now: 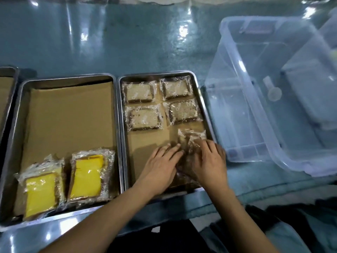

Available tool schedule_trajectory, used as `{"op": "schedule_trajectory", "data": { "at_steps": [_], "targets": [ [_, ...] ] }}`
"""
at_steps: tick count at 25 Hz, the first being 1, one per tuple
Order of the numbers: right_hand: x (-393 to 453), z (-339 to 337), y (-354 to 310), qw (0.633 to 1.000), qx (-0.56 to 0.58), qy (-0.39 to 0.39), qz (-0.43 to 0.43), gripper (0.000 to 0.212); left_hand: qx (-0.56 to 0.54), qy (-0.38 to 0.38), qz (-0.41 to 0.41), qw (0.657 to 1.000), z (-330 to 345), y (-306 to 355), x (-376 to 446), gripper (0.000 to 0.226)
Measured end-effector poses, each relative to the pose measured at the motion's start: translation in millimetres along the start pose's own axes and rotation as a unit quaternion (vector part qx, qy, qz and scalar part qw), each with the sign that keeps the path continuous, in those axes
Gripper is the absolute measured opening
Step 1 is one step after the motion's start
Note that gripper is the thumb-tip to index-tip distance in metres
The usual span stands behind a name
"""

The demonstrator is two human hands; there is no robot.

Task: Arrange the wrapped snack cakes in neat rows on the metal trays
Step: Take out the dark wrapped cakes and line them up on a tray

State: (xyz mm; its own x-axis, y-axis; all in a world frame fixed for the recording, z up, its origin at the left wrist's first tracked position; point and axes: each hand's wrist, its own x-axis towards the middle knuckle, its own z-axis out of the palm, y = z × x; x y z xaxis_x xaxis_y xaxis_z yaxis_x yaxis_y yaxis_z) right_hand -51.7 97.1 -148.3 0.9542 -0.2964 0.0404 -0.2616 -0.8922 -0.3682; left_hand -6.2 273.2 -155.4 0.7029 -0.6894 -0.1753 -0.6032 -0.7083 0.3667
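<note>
Both hands lie flat, fingers straight, side by side on a crinkled clear-wrapped snack cake (191,141) in the near right part of the paper-lined rectangular metal tray (204,99): the left hand (160,165) at its left edge, the right hand (207,161) pressing on top (the cake itself is mostly hidden). Beyond the fingertips four pale sesame-topped wrapped cakes (140,92) sit in two rows. Left of the left hand, a second lined metal tray (23,106) holds two yellow wrapped cakes (85,178). Right of the right hand stands a clear plastic storage bin (237,57) on the glossy teal worktop (109,42).
</note>
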Motion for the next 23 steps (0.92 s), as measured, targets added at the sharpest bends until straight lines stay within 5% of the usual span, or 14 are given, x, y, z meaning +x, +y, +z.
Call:
{"op": "schedule_trajectory", "data": {
  "at_steps": [5, 12, 16, 23],
  "targets": [
    [-41.1, -2.5, 31.4, 0.997, -0.042, 0.023, 0.058, 0.033, 0.018, -0.004, 0.042, 0.999, 11.6, 22.8, -3.6, 0.054],
    [-40.9, 3.4, 51.7, 0.998, -0.029, -0.044, 0.021, 0.046, -0.01, -0.052, -0.071, 0.996, 25.2, 42.0, -26.7, 0.067],
    [-33.0, -2.2, 61.2, 0.999, 0.004, -0.034, -0.015, 0.055, -0.025, 0.022, -0.176, 0.984, 31.1, 50.0, -44.2, 0.056],
    [-23.8, 8.5, 75.3, 0.998, 0.01, -0.047, -0.047, 0.047, -0.124, 0.019, -0.188, 0.974, 53.8, 89.2, -63.9, 0.058]
  ]
}}
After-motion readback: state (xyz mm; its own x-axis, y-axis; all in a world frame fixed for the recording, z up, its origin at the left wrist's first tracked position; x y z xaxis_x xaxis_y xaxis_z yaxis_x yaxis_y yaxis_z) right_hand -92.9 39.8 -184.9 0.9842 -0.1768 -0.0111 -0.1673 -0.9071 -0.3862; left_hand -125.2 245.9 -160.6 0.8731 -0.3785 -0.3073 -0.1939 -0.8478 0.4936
